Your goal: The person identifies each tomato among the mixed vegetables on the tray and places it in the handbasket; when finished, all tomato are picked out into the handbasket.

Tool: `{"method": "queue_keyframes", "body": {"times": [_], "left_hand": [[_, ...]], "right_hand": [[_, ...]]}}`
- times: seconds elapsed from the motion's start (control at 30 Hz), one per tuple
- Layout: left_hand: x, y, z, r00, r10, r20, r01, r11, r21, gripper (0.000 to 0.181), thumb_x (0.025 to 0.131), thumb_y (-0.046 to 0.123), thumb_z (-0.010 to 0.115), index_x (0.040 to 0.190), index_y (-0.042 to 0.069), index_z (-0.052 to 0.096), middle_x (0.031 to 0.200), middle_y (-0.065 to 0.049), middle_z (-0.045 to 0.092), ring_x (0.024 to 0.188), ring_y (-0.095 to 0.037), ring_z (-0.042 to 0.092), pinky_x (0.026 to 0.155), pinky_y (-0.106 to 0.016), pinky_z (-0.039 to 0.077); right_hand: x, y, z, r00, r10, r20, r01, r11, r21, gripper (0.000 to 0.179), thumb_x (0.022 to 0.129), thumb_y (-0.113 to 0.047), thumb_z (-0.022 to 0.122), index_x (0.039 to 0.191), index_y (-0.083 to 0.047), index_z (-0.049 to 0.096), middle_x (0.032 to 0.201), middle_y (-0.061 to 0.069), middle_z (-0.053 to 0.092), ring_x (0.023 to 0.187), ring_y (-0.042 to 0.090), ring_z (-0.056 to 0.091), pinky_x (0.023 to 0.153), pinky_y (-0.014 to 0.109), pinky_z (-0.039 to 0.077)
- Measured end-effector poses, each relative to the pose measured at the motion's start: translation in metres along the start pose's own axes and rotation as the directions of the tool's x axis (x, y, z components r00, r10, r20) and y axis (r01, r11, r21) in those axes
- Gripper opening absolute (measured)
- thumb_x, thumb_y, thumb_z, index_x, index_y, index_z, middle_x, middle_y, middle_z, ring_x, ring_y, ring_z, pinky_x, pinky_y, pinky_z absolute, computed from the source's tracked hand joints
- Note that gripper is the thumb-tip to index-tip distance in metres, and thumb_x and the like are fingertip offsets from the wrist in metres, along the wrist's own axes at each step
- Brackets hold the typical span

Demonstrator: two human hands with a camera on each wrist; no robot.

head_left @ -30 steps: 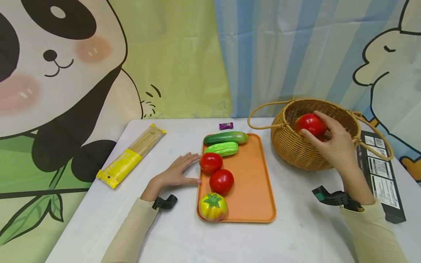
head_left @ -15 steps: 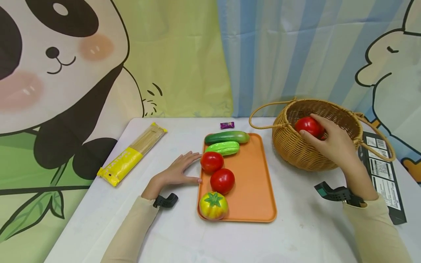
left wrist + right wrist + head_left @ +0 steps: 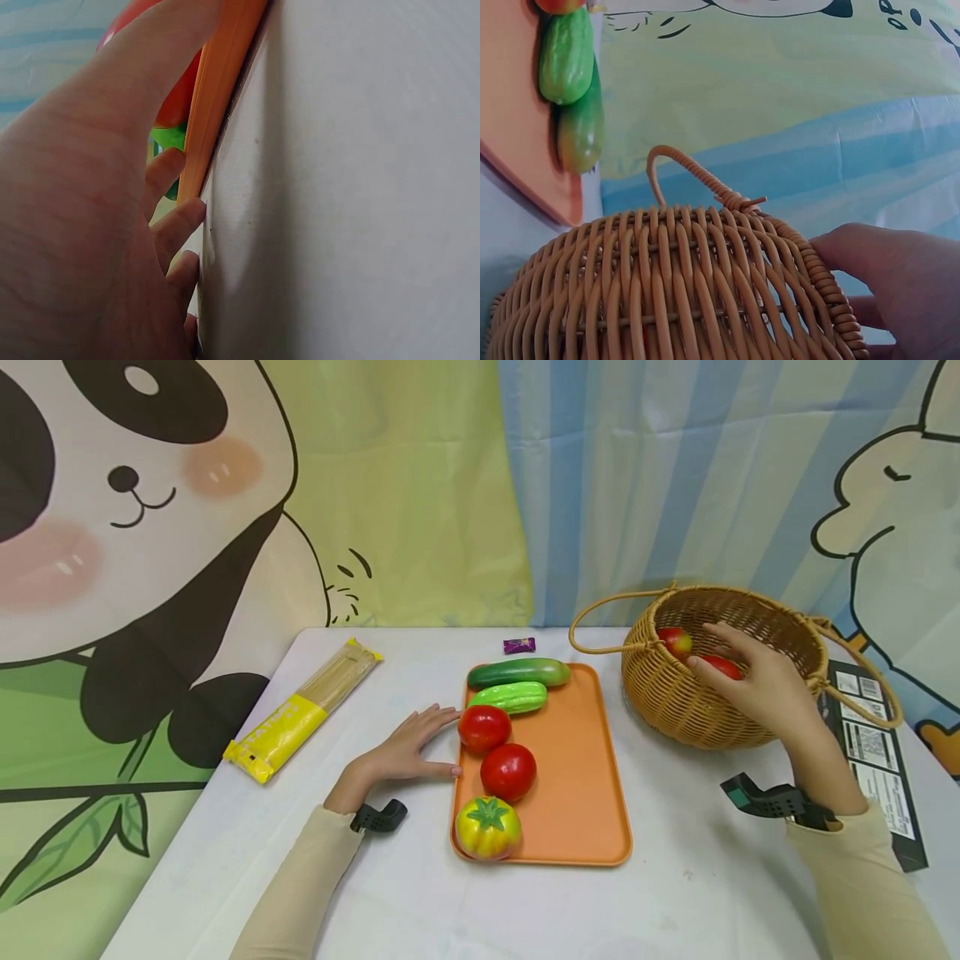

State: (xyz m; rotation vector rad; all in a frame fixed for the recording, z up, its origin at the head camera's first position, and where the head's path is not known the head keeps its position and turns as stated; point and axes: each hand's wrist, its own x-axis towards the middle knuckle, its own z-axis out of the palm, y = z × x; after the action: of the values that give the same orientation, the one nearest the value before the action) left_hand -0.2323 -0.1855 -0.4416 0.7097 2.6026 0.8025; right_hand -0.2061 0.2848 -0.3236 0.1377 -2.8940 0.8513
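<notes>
My right hand reaches over the rim of a wicker basket, fingers apart and holding nothing. Inside the basket lie a round red fruit with a yellow patch and another red piece, partly hidden by the hand. My left hand lies flat with spread fingers, thumb and fingertips at the left edge of an orange tray. On that tray sit a dark green cucumber, a light green cucumber, two red tomatoes and a yellow-green tomato.
A yellow pack of noodles lies on the left of the white table. A small purple wrapped candy is behind the tray. Beside the basket, a black box with white labels lies at the right. A printed curtain hangs behind.
My right hand has lowered the red fruit into the basket and let go of it; the fruit now rests toward the basket's left side. My left hand has stayed at the tray.
</notes>
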Motion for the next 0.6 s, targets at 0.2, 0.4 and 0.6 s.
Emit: {"method": "queue_keyframes", "body": {"times": [0.2, 0.4, 0.6], "left_hand": [[0.0, -0.002, 0.001, 1.0, 0.005, -0.003, -0.005, 1.0, 0.01, 0.093, 0.079, 0.055, 0.073, 0.154, 0.024, 0.029, 0.161, -0.002, 0.024, 0.151, -0.027, 0.006, 0.121, -0.05, 0.0], [0.0, -0.003, 0.001, 1.0, 0.013, -0.009, -0.012, 1.0, 0.017, 0.093, 0.079, 0.053, 0.074, 0.154, 0.022, 0.03, 0.161, -0.003, 0.025, 0.151, -0.027, 0.007, 0.122, -0.049, 0.0], [0.001, -0.002, 0.001, 1.0, 0.004, -0.007, -0.004, 1.0, 0.015, 0.093, 0.078, 0.055, 0.074, 0.154, 0.024, 0.03, 0.161, -0.002, 0.025, 0.151, -0.026, 0.006, 0.122, -0.049, 0.0]], "right_hand": [[-0.004, -0.001, 0.005, 0.998, -0.011, -0.065, 0.012, 1.0, 0.012, 0.066, 0.097, -0.045, 0.056, 0.145, -0.003, 0.043, 0.154, 0.024, 0.032, 0.134, 0.055, 0.031, 0.1, 0.076, 0.026], [-0.007, -0.002, 0.008, 0.991, -0.053, -0.127, 0.061, 0.996, 0.061, 0.056, 0.097, -0.037, 0.059, 0.14, -0.004, 0.049, 0.148, 0.025, 0.04, 0.131, 0.052, 0.037, 0.098, 0.072, 0.033], [-0.012, -0.005, 0.011, 0.98, -0.064, -0.191, 0.094, 0.984, 0.154, 0.048, 0.095, -0.029, 0.063, 0.136, -0.006, 0.054, 0.142, 0.021, 0.046, 0.119, 0.035, 0.048, 0.086, 0.011, 0.046]]}}
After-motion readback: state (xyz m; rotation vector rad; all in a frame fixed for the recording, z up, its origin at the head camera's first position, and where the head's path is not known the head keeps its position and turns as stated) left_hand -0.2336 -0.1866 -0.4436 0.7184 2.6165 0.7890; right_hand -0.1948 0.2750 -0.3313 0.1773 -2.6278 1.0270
